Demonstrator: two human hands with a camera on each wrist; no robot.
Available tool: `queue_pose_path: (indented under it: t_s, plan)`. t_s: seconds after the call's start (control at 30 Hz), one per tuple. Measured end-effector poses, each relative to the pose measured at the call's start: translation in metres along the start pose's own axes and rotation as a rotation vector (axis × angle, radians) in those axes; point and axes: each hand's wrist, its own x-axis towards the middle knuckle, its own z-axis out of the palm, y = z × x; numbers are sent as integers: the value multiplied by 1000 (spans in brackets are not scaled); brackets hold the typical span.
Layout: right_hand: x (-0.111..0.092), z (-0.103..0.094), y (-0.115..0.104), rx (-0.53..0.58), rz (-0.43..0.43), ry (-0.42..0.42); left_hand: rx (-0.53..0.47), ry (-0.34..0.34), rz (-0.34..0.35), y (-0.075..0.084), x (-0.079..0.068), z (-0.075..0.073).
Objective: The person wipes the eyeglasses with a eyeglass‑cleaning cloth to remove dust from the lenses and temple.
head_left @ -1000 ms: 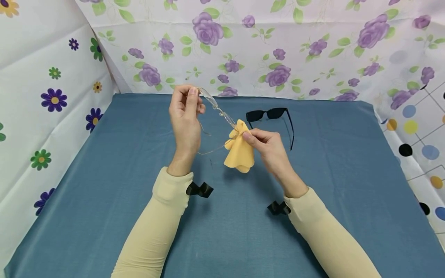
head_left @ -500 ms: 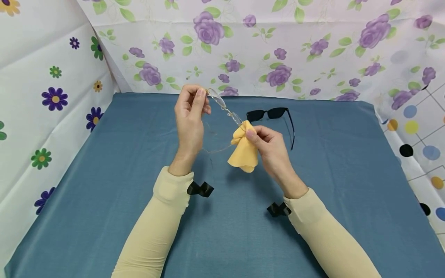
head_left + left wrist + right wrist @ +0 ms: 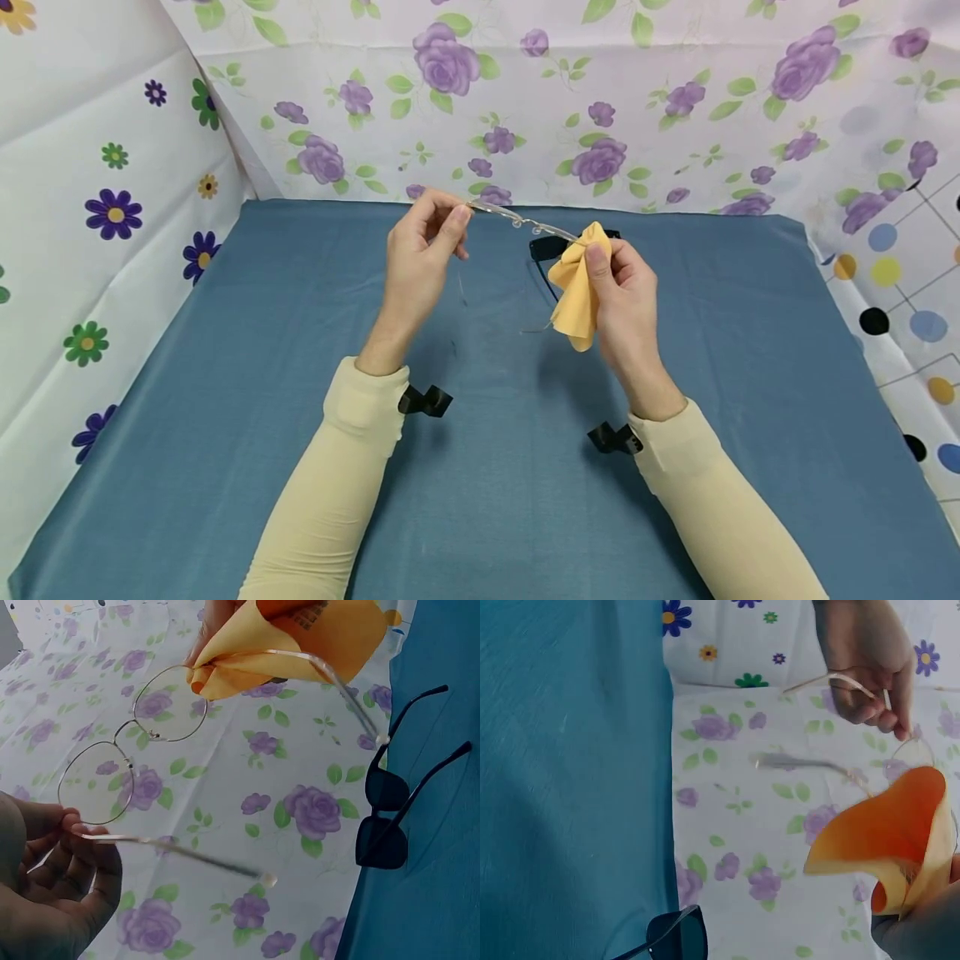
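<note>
Thin-rimmed eyeglasses [image 3: 114,733] with round clear lenses hang in the air between both hands, temples unfolded. My left hand [image 3: 422,262] pinches one end of the frame by the hinge, thumb against fingertips. At the other end my right hand [image 3: 628,296] pinches a yellow cloth [image 3: 579,296] folded over the rim and lens edge, with the cloth's loose part hanging down. The left wrist view shows dark print on the cloth. Behind the cloth, black sunglasses [image 3: 382,817] lie on the table, partly covered in the head view.
A blue cloth [image 3: 495,483] covers the table. Floral sheets [image 3: 337,100] stand at the back and left, and a dotted sheet [image 3: 922,325] hangs on the right. Black wrist mounts [image 3: 426,401] stick out from the cuffs.
Both hands have moved right, the right one farther, and the glasses have swung from a steep slant to nearly level. The cloth now overlaps the sunglasses.
</note>
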Motion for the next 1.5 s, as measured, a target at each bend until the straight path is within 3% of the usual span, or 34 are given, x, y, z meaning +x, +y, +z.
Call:
queue_pose_path:
  t_s: [0.23, 0.37, 0.57, 0.8, 0.97, 1.07, 1.3, 1.5]
  plan:
    - [-1, 1, 0, -60, -65, -2, 33, -17, 2, -3, 2, -5]
    - [-2, 0, 3, -135, -209, 2, 69, -30, -33, -4, 3, -8]
    - [-2, 1, 0, -191, -386, 60, 144, -112, -108, -7, 4, -12]
    - [0, -1, -1, -182, -410, 58, 144, -144, -110, -8, 4, -14]
    - [2, -3, 0, -180, -393, 64, 253, -201, -129, -6, 3, -16]
    - [2, -4, 0, -195, -377, 74, 358, -212, -64, -3, 2, -15]
    - [-1, -1, 1, -277, -389, 35, 519, -212, 266, 9, -3, 1]
    - [-3, 3, 2, -345, -463, 0, 684, -218, 351, 11, -8, 9]
